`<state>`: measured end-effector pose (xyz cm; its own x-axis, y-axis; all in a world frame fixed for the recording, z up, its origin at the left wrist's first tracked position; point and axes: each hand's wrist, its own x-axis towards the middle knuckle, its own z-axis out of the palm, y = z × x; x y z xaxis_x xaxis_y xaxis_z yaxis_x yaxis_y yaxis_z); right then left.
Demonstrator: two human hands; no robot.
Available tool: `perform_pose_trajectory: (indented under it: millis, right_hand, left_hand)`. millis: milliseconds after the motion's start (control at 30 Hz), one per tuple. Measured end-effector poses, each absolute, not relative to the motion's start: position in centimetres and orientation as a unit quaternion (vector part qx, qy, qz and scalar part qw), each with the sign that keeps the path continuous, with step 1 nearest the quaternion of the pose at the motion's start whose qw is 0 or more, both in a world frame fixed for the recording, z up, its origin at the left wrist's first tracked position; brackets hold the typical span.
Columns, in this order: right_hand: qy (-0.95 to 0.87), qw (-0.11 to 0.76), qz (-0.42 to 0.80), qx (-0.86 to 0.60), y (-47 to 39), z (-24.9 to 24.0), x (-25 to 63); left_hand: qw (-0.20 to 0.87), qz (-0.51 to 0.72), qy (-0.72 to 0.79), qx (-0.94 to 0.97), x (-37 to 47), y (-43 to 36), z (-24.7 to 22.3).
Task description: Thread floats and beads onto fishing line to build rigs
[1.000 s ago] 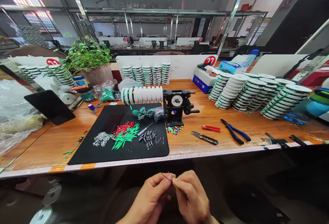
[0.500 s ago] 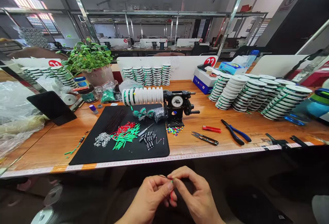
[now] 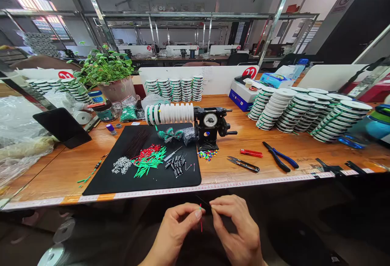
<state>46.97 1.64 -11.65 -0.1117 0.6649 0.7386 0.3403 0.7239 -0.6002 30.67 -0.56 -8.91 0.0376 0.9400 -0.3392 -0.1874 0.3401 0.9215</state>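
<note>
Both hands are below the table's front edge. My left hand [image 3: 183,223] pinches a thin red piece [image 3: 201,226] with a bit of green at the fingertips; the red end hangs down. Close by on the right, my right hand [image 3: 233,225] has thumb and forefinger pressed together on a thin dark strand [image 3: 203,200], which runs up and left from the fingertips. Beyond them a black mat [image 3: 122,184] carries green tubes [image 3: 148,168], red pieces [image 3: 149,150], silvery bits [image 3: 121,165] and black cylinders [image 3: 177,164].
A black winding device [image 3: 210,127] holds white spools [image 3: 173,113] behind the mat. To its right lie snips [image 3: 243,163], a red tool [image 3: 251,153] and pliers [image 3: 282,158]. Spool stacks [image 3: 300,107] stand at the back right. A measuring tape [image 3: 243,184] lines the front edge.
My hands have moved apart, the right one shifting slightly right and upward. The red piece now shows above and below my left fingertips.
</note>
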Motion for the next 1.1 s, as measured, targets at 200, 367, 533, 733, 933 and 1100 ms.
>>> perform_pose_trajectory:
  millis: [200, 367, 533, 733, 933, 1100]
  right_hand:
    - [-0.777, 0.525, 0.115, -0.327, 1.3, -11.6, 46.5]
    - [-0.789, 0.513, 0.147, -0.306, 1.4, -11.4, 46.7]
    - [-0.721, 0.458, 0.400, -0.333, 1.8, -10.8, 47.3]
    - [-0.620, 0.405, 0.563, -0.367, 2.7, -10.2, 47.3]
    - [-0.589, 0.389, 0.603, -0.371, 3.1, -10.2, 47.3]
    - [-0.576, 0.382, 0.614, -0.382, 3.1, -10.2, 47.6]
  left_hand:
    - [0.662, 0.468, 0.493, 0.316, 30.6, -0.6, -8.9]
    - [0.722, 0.468, 0.455, 0.229, 30.5, -0.5, -8.8]
    - [0.776, 0.467, 0.396, 0.149, 30.6, -0.1, -8.2]
    - [0.818, 0.419, 0.370, 0.134, 30.4, -0.1, -8.1]
    - [0.822, 0.403, 0.364, 0.171, 30.4, 0.1, -8.6]
    - [0.818, 0.394, 0.373, 0.189, 30.6, 0.2, -8.7]
